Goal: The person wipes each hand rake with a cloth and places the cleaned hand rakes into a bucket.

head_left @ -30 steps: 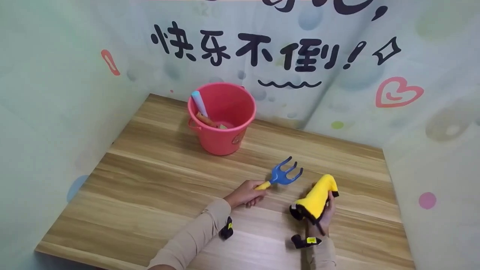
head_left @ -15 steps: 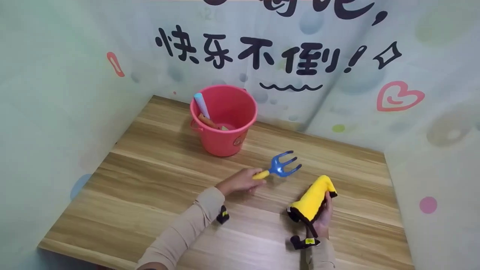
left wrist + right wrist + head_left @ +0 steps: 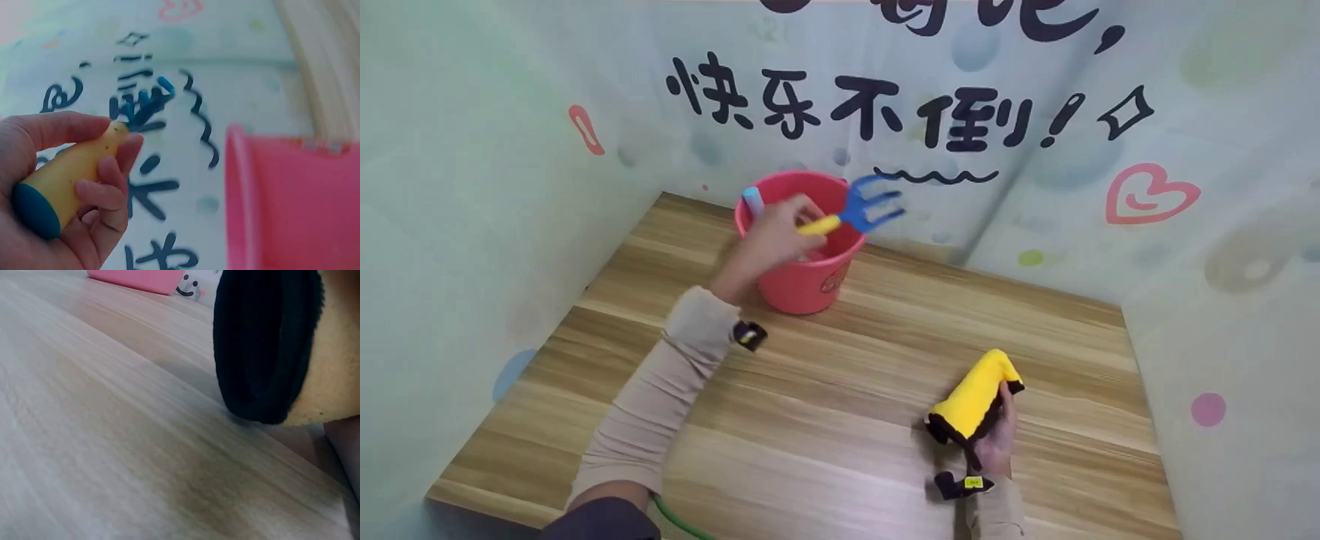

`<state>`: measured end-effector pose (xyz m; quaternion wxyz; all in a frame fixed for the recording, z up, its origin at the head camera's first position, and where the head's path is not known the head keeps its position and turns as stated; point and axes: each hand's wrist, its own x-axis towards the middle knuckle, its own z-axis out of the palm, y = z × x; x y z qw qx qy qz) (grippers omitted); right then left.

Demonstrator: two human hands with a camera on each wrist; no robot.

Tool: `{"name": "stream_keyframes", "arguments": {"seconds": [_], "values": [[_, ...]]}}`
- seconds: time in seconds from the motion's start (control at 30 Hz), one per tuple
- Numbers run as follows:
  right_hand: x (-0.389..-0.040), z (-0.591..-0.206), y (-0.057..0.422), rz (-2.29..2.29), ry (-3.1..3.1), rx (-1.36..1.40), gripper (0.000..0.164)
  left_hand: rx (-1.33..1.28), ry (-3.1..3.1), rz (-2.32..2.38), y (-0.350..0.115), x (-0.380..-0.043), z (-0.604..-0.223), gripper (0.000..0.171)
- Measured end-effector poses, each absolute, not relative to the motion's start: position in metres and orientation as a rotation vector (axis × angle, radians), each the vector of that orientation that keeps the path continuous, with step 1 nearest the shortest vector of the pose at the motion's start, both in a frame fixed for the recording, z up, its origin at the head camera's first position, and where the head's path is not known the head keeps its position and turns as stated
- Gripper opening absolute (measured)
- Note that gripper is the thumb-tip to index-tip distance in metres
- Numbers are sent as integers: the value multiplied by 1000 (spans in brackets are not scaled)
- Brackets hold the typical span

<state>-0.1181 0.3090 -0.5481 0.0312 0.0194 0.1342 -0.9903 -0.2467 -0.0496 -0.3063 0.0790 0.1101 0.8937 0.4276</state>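
Note:
My left hand (image 3: 772, 238) grips a blue hand fork (image 3: 861, 210) by its yellow handle, above the mouth of the pink bucket (image 3: 799, 289). In the left wrist view my fingers curl round the fork's thick handle (image 3: 67, 174), beside the bucket wall (image 3: 304, 208). At the table's right, my right hand (image 3: 1000, 442) holds a yellow fleece piece (image 3: 969, 396) with black trim, its tip bent over. The right wrist view shows a black-edged opening (image 3: 225, 365) at its end; most of the right hand is out of that view.
Inside the bucket stands a light-blue-ended stick (image 3: 752, 201); other contents are hidden by the left arm. The wooden table (image 3: 810, 405) meets printed fabric walls (image 3: 1035, 187) at the back and sides. A green cord (image 3: 679, 521) shows by the left arm.
My left hand has carried the hand fork up and to the left, from above the table to over the bucket. The right hand and yellow fleece piece have hardly moved.

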Motion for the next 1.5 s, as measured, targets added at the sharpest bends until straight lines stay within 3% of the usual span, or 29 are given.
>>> {"name": "stream_keyframes", "arguments": {"seconds": [0.17, 0.4, 0.77, 0.9, 1.0, 1.2, 1.37, 1.5], "values": [[-119, -549, 308, -3059, 381, 60, 35, 186, 2699, 1195, -73, -274, -306, 24], [-121, -548, 309, -3094, 388, 99, 31, 184, 2625, 1160, -78, -299, -337, 15], [-121, -548, 303, -3080, 399, 104, 30, 317, 2787, 817, -76, -310, -366, 11], [-123, -544, 305, -2998, 476, 250, 25, 339, 2836, 825, -79, -307, -367, 15], [-127, -534, 310, -2844, 729, 492, 22, 464, 2942, 786, -78, -299, -367, 19], [-144, -499, 328, -2220, 1754, 709, 42, 923, 3181, 865, -60, -272, -373, 34], [-162, -488, 354, -1593, 2461, 486, 53, 1467, 3132, 968, -34, -239, -387, 35], [-162, -477, 358, -825, 3057, 113, 60, 1684, 2988, 865, -15, -219, -413, 38]]}}
